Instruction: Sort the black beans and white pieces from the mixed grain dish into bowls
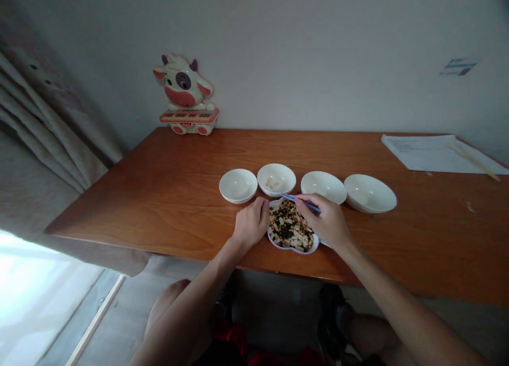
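Observation:
A white cloud-shaped plate with a lilac rim (292, 249) lies near the table's front edge. In it is a mix of dark seeds, yellow-brown kernels and pale flat pieces (290, 225). My left hand (252, 223) is closed at the plate's left rim and grips it. My right hand (324, 220), over the plate's right side, pinches a thin blue tool (288, 197) that looks like tweezers. Its tip points left, by the front of the second white bowl from the left (277, 178). A few pale pieces lie in that bowl.
Three more white bowls stand in the row: one at the left end (238, 185), one right of the middle (323, 184), one at the right end (370, 193). A cow toy with a keyboard (186, 95) stands at the back left. Papers (433, 151) lie back right.

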`<state>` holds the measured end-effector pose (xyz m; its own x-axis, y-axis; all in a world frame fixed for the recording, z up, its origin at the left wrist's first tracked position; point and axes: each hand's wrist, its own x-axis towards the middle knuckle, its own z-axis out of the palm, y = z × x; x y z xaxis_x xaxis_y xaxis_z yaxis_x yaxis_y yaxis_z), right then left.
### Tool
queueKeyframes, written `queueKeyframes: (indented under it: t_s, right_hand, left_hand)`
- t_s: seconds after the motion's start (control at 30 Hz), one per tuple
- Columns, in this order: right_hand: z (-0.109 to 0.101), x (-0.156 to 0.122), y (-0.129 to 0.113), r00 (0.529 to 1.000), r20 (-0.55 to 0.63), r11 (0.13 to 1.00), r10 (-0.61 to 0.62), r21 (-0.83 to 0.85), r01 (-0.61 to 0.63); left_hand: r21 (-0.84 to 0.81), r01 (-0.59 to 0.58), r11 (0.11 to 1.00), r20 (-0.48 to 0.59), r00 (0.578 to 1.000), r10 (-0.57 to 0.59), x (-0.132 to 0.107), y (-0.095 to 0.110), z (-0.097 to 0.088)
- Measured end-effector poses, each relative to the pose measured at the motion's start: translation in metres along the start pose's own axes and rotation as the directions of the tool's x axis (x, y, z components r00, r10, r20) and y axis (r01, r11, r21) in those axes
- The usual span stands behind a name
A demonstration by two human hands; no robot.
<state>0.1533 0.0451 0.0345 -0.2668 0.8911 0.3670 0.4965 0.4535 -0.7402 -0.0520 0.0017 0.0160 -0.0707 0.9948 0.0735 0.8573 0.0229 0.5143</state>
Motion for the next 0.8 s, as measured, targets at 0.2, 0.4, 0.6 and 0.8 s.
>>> queueKeyframes:
  t_s: [0.2, 0.4, 0.6, 0.8]
  right_hand:
    - [0.0013, 0.0001, 0.0009, 0.999, 0.0, 0.999, -0.037, -0.032, 0.037]
    - [0.0021, -0.0002, 0.0031, 0.998, -0.006, 0.997, -0.066, -0.048, 0.066]
    - [0.0022, 0.0001, 0.0046, 0.995, -0.011, 0.994, -0.095, -0.053, 0.095]
    - [0.003, 0.0021, 0.0028, 0.993, -0.006, 0.991, -0.122, -0.048, 0.121]
  left_hand:
    - [0.038, 0.006, 0.999, 0.006, 1.0, -0.006, -0.0013, 0.0026, -0.001]
    - [0.028, 0.044, 0.999, -0.021, 0.999, -0.044, -0.002, 0.0037, 0.0016]
    - [0.042, 0.049, 0.998, -0.032, 0.998, -0.048, -0.0013, 0.0022, 0.0034]
    - [0.062, 0.053, 0.997, -0.046, 0.998, -0.051, -0.0022, 0.0018, 0.0048]
